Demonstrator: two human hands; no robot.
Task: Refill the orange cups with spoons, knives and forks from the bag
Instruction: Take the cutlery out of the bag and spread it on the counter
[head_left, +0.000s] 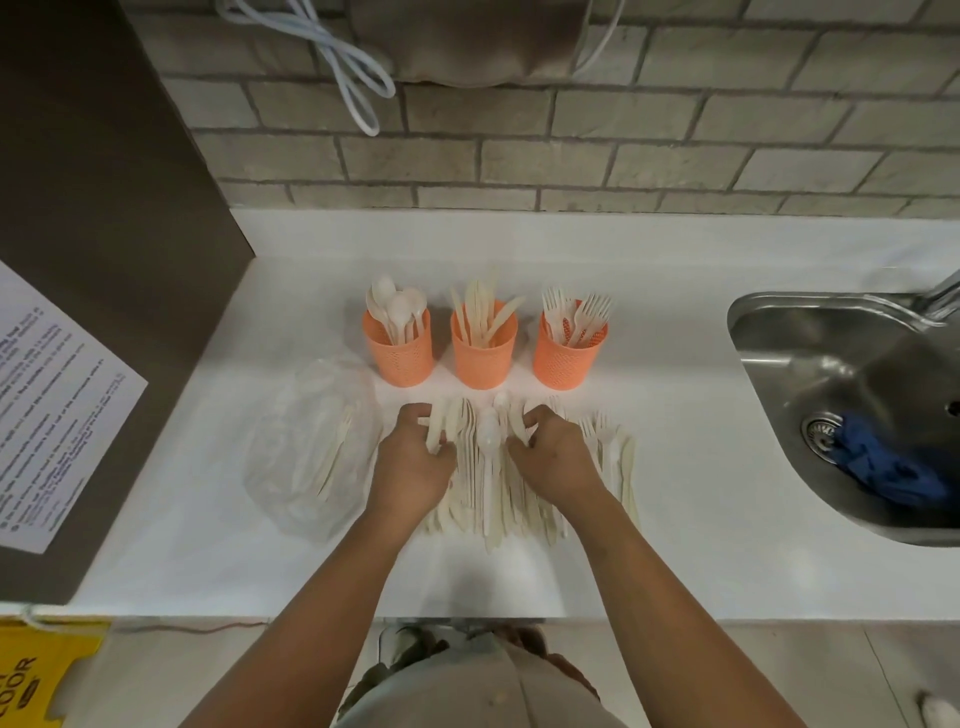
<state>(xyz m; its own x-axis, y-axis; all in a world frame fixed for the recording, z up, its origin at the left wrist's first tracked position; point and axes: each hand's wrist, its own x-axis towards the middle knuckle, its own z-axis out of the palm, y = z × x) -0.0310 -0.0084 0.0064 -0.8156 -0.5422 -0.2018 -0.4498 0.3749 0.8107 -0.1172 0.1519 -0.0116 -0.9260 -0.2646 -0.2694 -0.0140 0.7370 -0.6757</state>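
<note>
— Containers?
— Three orange perforated plastic cups, upright in a row on the white countertop (675, 415). The left cup (400, 358) holds spoons (397, 312), the middle cup (483, 364) knives (483, 317), the right cup (566, 364) forks (576, 317).
— Stock?
— One heap of cream plastic cutlery (498, 499), loose on the counter just in front of the cups. One clear plastic bag (291, 467) lies beside it on the left, with a few pieces inside.
— Hands?
— The left hand (415, 462) is at the heap's left edge, fingers curled round several pieces. The right hand (556, 457) is right of centre, fingers curled round more pieces.
— Other?
— One stainless steel sink (810, 364) at the right, with a blue cloth (893, 473) inside.
</note>
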